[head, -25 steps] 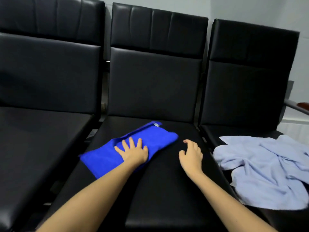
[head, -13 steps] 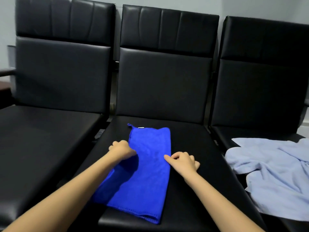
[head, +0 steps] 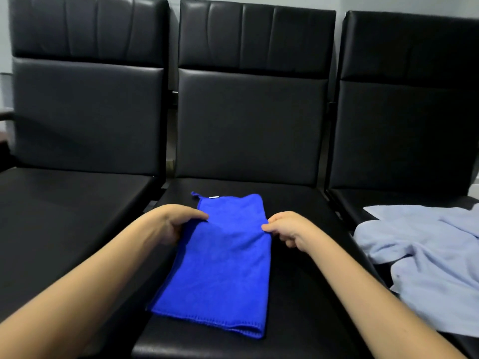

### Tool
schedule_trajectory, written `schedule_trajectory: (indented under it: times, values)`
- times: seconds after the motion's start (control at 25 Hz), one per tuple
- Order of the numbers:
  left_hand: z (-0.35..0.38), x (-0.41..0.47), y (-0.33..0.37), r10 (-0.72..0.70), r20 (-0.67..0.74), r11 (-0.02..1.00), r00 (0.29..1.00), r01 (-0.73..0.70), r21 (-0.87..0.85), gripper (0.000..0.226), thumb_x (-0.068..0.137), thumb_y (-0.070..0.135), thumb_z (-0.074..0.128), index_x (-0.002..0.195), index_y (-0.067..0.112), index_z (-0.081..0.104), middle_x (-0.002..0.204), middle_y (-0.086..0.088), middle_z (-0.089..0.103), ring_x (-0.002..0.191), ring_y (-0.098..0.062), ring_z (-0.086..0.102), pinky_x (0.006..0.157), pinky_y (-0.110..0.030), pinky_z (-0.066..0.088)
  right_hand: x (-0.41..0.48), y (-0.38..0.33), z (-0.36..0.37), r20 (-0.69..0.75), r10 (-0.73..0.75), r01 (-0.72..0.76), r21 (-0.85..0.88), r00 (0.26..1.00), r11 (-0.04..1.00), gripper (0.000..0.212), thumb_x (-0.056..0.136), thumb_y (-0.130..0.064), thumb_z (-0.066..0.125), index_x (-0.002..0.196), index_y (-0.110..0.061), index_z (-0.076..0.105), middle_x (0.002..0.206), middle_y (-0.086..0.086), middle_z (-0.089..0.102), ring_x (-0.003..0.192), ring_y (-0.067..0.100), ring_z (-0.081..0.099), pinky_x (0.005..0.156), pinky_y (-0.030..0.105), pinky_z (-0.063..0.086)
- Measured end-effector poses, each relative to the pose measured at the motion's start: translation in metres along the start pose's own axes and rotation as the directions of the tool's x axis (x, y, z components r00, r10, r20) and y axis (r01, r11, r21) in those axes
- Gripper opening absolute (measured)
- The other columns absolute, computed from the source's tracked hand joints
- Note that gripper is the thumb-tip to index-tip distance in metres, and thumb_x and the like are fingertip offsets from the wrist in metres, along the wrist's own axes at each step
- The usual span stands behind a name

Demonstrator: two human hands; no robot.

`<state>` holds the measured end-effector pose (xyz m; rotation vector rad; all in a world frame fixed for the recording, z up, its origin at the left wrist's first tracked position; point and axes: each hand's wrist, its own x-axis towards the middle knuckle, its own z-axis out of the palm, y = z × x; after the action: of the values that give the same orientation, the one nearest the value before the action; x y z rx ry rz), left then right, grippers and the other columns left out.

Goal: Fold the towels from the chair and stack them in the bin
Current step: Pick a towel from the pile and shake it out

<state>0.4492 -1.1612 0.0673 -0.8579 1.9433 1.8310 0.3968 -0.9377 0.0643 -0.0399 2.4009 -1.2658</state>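
A bright blue microfibre towel (head: 223, 265), folded into a long strip, lies lengthwise on the seat of the middle black leather chair (head: 298, 294). The left hand (head: 178, 224) pinches its left edge and the right hand (head: 287, 230) pinches its right edge, both toward the far end. A crumpled pale blue towel (head: 425, 255) lies on the right chair's seat (head: 363, 198).

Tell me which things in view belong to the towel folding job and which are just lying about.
In the job: bright blue microfibre towel, pinched at its side edges by the left hand and right hand; middle black leather chair under it; crumpled pale blue cloth towel on the right black leather chair.
Just there: left black leather chair; grey wall.
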Motion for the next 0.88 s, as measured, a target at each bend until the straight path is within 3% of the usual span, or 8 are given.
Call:
schedule_trajectory:
  times: [0.12,0.2,0.32,0.44,0.52,0.64,0.8,0.88]
  values:
    - [-0.005,0.003,-0.002,-0.018,-0.021,1.0,1.0,0.018,-0.015,0.024,0.081,0.012,0.071,0.067,0.015,0.052,0.064,-0.001,0.046,0.047,-0.011,0.038,0.034,-0.016,0.03,-0.001,-0.001,-0.017,0.056,0.113,-0.117,0.063,0.992,0.991,0.015,0.09,-0.015,0.06,0.076,-0.017,0.054,0.064,-0.001,0.037,0.044,0.007,0.02,0.03,0.012,0.014]
    - [-0.009,0.002,0.0,0.003,-0.03,0.999,1.0,-0.004,-0.049,0.034,0.081,0.007,0.07,0.061,0.017,0.044,0.059,0.002,0.039,0.033,-0.006,0.026,0.03,-0.012,0.014,0.0,0.002,-0.026,0.018,0.126,-0.127,0.161,0.992,0.979,0.014,0.084,-0.013,0.067,0.072,-0.016,0.06,0.063,-0.002,0.036,0.043,0.006,0.021,0.028,0.014,0.014]
    - [-0.004,-0.009,0.018,0.07,0.03,0.988,0.997,-0.065,-0.138,0.026,0.087,0.002,0.061,0.065,0.011,0.049,0.049,-0.001,0.051,0.027,-0.005,0.043,0.025,-0.011,0.025,0.008,-0.004,-0.037,-0.046,0.01,0.009,0.39,0.999,0.921,0.02,0.084,-0.009,0.067,0.067,-0.013,0.057,0.054,-0.002,0.042,0.029,0.001,0.025,0.028,0.013,0.017]
    - [0.008,-0.023,0.056,0.368,0.02,0.875,0.93,-0.339,-0.345,0.02,0.092,-0.005,0.05,0.075,0.004,0.057,0.051,-0.004,0.063,0.044,-0.012,0.063,0.042,-0.015,0.051,0.011,-0.031,-0.042,-0.247,-0.242,0.345,0.611,0.938,0.713,0.016,0.088,-0.002,0.06,0.076,-0.012,0.058,0.048,-0.004,0.06,0.037,-0.001,0.051,0.038,0.01,0.04]
    - [0.015,-0.037,0.075,0.639,-0.078,0.686,0.766,-0.612,-0.394,0.02,0.092,-0.007,0.047,0.084,0.005,0.061,0.061,0.0,0.069,0.061,-0.01,0.067,0.06,-0.014,0.056,0.004,-0.048,-0.048,-0.427,-0.359,0.558,0.637,0.83,0.531,0.017,0.089,0.002,0.057,0.08,-0.012,0.06,0.059,-0.005,0.066,0.055,0.002,0.064,0.059,0.012,0.053]
    - [0.018,-0.042,0.064,0.784,-0.092,0.53,0.614,-0.739,-0.416,0.022,0.09,-0.01,0.048,0.09,0.005,0.063,0.073,0.003,0.072,0.073,-0.004,0.067,0.077,-0.016,0.055,-0.005,-0.051,-0.054,-0.494,-0.425,0.652,0.558,0.758,0.514,0.019,0.09,0.002,0.056,0.081,-0.013,0.06,0.076,0.001,0.064,0.072,0.008,0.064,0.074,0.018,0.055]
    - [0.011,-0.008,0.007,0.47,-0.014,0.809,0.882,-0.437,-0.393,0.021,0.09,-0.008,0.048,0.079,0.006,0.059,0.062,-0.002,0.067,0.056,-0.007,0.064,0.052,-0.014,0.053,-0.004,-0.007,-0.036,-0.184,-0.251,0.285,0.187,0.95,0.94,0.023,0.087,-0.004,0.061,0.069,-0.017,0.055,0.065,0.003,0.052,0.054,0.009,0.046,0.04,0.011,0.037]
    - [0.008,0.001,-0.015,0.247,-0.008,0.961,0.969,-0.246,-0.127,0.019,0.088,-0.003,0.056,0.071,0.006,0.057,0.064,-0.006,0.059,0.058,-0.01,0.058,0.047,-0.014,0.05,-0.008,0.021,-0.028,-0.037,-0.089,0.084,-0.132,0.995,0.988,0.022,0.086,-0.009,0.063,0.067,-0.017,0.057,0.062,0.002,0.052,0.052,0.008,0.041,0.036,0.011,0.031]
